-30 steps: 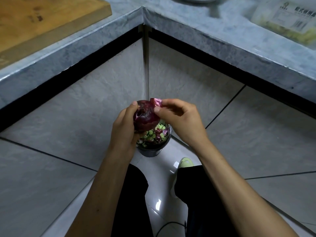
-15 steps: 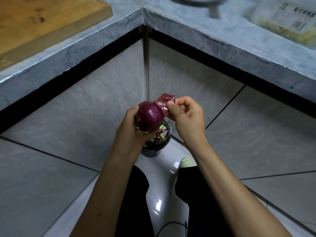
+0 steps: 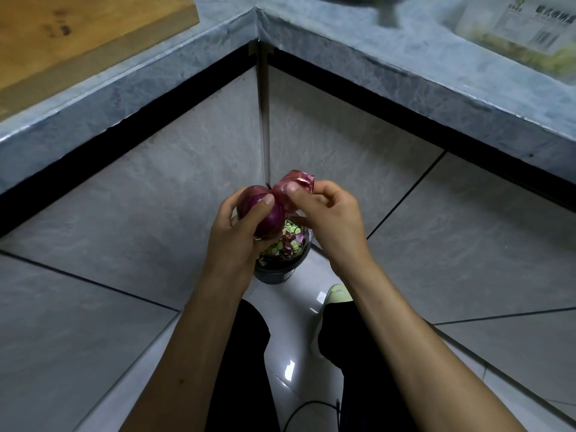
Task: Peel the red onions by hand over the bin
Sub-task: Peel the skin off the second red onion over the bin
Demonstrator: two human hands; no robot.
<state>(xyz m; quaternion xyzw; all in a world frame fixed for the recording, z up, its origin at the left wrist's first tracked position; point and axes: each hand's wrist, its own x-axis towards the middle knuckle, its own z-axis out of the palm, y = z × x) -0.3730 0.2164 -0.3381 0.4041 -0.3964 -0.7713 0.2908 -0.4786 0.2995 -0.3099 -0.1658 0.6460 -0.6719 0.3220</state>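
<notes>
Bin [image 3: 282, 269] on floor at inner corner below counter [image 3: 358, 57]. Red onion [image 3: 265, 213] above bin rim, my left hand [image 3: 240, 226] grip wrapped round it. My right hand [image 3: 324, 213] grip pinching loosened skin [image 3: 296, 182]. Step: mid-peel. Next, I judge: tear skin free, drop into bin.

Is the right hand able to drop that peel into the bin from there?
Probably yes: the right hand pinches the onion skin almost above the bin, with only air beneath it; the red onion sits beside it.

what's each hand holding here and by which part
Left hand grips the red onion round its body, thumb across the top. Right hand pinches the loose skin flap.
</notes>
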